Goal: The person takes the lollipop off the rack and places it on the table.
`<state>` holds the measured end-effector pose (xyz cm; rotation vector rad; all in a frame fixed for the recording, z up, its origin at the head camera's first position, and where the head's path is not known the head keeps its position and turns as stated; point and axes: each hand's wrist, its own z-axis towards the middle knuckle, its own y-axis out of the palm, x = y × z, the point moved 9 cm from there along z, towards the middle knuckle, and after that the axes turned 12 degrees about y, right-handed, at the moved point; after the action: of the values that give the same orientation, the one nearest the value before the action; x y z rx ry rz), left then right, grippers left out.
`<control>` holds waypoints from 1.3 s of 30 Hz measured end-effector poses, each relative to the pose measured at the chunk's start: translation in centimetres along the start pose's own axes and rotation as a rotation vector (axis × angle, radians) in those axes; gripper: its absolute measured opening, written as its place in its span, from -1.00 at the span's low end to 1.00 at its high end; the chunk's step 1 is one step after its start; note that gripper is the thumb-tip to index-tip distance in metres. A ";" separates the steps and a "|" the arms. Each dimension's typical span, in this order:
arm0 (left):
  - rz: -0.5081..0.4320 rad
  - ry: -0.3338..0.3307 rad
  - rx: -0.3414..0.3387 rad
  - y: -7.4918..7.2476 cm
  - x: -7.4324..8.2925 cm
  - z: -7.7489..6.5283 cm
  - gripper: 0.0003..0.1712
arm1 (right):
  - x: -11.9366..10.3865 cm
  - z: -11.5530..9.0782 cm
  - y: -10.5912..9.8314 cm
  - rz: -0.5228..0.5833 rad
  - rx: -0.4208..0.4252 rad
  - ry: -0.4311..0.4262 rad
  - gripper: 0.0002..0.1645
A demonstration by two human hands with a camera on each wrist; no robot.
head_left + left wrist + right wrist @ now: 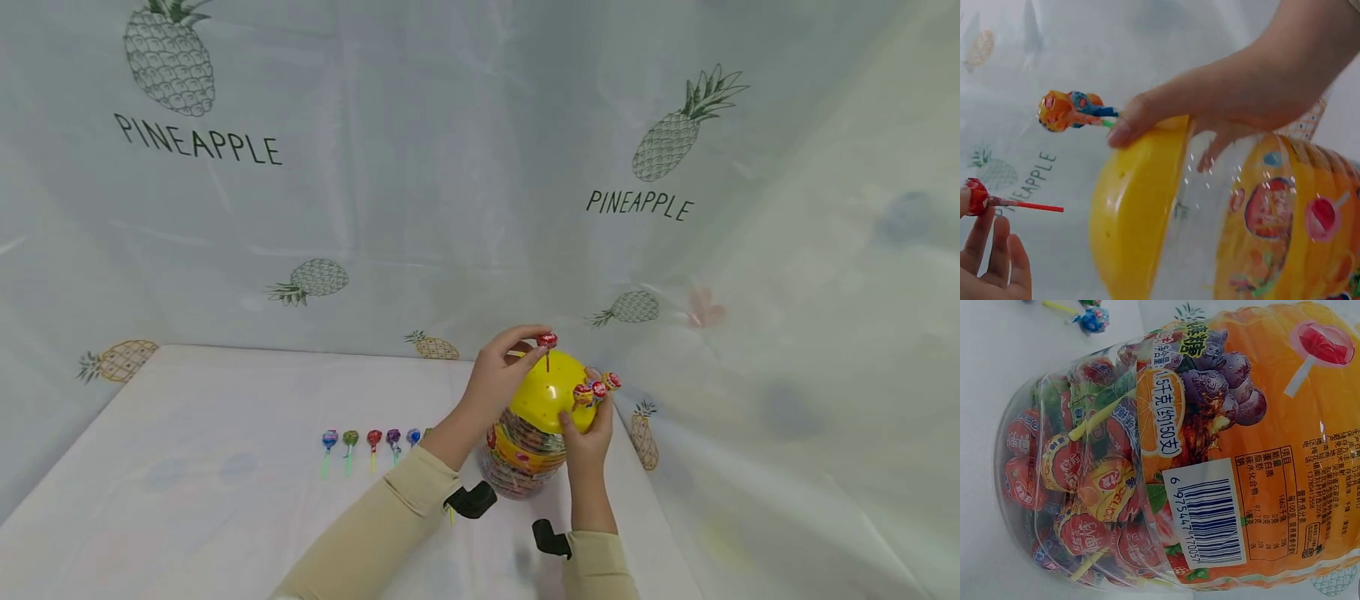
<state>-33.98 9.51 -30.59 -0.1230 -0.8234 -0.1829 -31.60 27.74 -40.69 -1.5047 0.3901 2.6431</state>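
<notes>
One red-wrapped round lollipop (547,340) is being pinched by the left hand (498,367) I am watching; the right hand (588,439) is gripping a domed yellow plastic lid (546,398).

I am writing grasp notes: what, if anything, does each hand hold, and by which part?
The left hand pinches a lollipop by its wrapped head. The right hand holds the jar near its top, thumb on the lid.

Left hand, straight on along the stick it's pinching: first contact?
Likely the yellow lid, met by the stick tip of the red lollipop in the left hand. Tip and lid look apart in the left wrist view; depth unclear.
</notes>
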 end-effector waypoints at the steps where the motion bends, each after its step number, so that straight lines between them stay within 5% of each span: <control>1: 0.004 -0.006 0.009 -0.5 -0.1 -0.3 -0.65 | 0.0 0.0 0.0 0.007 -0.002 0.001 -0.19; 14: 0.068 -0.036 0.074 -5.6 -2.0 -5.7 -0.68 | -0.3 0.1 0.4 0.047 -0.031 -0.036 -0.20; 23: 0.112 -0.197 0.069 -9.6 -4.8 -9.9 -0.70 | -0.4 0.1 0.1 0.001 0.042 -0.031 -0.20; 31: 0.201 -0.247 0.036 -13.3 -6.8 -12.8 -0.68 | -2.0 -0.3 1.1 -0.007 0.037 -0.008 -0.23; 39: 0.289 -0.436 0.016 -16.1 -10.1 -16.2 -0.71 | -2.8 -0.8 1.3 -0.038 0.107 -0.024 -0.20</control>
<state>-32.44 -7.97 -48.39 -0.2715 -1.2289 0.1293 -29.70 26.49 -38.51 -1.4330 0.4876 2.5644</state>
